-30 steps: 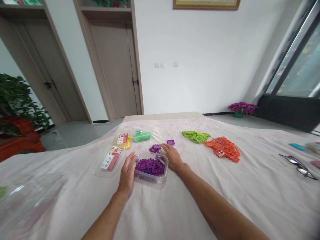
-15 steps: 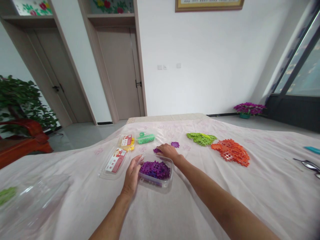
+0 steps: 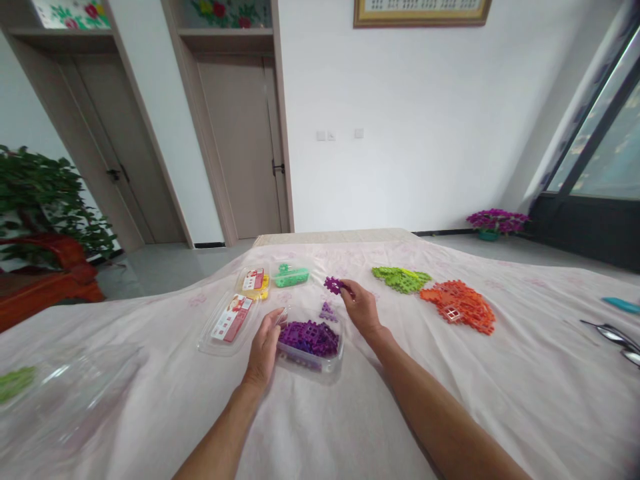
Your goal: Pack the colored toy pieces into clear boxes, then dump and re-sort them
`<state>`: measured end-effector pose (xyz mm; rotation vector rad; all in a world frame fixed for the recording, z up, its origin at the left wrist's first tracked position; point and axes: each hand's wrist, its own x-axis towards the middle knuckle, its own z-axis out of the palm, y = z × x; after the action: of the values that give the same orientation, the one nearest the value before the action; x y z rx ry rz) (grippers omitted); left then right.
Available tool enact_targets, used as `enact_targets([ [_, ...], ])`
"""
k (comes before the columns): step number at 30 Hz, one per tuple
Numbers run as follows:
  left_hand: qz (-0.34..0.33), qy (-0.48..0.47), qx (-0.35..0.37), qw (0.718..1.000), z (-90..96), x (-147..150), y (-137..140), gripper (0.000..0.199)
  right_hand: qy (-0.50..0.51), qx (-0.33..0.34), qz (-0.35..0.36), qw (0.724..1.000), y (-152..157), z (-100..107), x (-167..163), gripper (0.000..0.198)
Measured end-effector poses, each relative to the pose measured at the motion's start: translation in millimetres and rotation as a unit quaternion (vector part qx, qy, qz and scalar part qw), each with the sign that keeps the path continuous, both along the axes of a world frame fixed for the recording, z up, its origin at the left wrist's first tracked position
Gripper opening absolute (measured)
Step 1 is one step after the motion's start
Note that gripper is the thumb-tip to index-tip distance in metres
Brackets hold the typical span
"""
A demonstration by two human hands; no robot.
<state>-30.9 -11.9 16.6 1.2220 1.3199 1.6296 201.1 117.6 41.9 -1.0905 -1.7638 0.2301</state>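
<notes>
A clear plastic container (image 3: 327, 365) full of purple interlocking pieces (image 3: 310, 337) stands in front of me on the cloth. My left hand (image 3: 266, 340) grips its left side, thumb over the rim. Just beyond and right of the container, my right hand (image 3: 361, 305) pinches a purple building piece (image 3: 333, 285) with notched edges, held up over the cloth. Another purple piece (image 3: 327, 311) shows at the container's far edge; whether it lies inside or behind the clear wall I cannot tell.
Lidded boxes with yellow pieces (image 3: 262, 289) and green pieces (image 3: 292, 276) sit at the back left, by a labelled lid (image 3: 233, 319). Lime pieces (image 3: 401, 279) and orange pieces (image 3: 461, 305) lie in piles at right. Glasses (image 3: 614, 335) rest far right; a clear bag (image 3: 85, 387) lies left.
My right hand has moved right and now holds up a purple piece where a loose one lay. Another purple piece now shows at the container's far edge. My left hand stays on the container.
</notes>
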Motion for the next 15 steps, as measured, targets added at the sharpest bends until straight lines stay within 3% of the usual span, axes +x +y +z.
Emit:
enact_targets([
  [3, -0.011, -0.018, -0.006, 1.0, -2.9, -0.4, 1.5, 0.047, 0.061, 0.059, 0.066, 0.994, -19.1, 19.3, -8.1, 0.023],
  [7, 0.007, -0.003, -0.004, 1.0, -5.8, 0.2, 3.4, 0.044, -0.004, 0.095, 0.178, 0.979, -47.9, 40.1, -24.2, 0.024],
  [11, 0.067, 0.084, 0.027, 0.994, -5.0, -0.3, 2.0, 0.039, -0.17, 0.073, 0.281, 0.942, -63.9, 48.1, -33.7, 0.034],
  [15, 0.094, 0.214, 0.108, 0.966, -2.2, -2.0, -2.7, 0.037, -0.246, 0.001, 0.297, 0.923, -66.5, 50.5, -33.6, 0.04],
])
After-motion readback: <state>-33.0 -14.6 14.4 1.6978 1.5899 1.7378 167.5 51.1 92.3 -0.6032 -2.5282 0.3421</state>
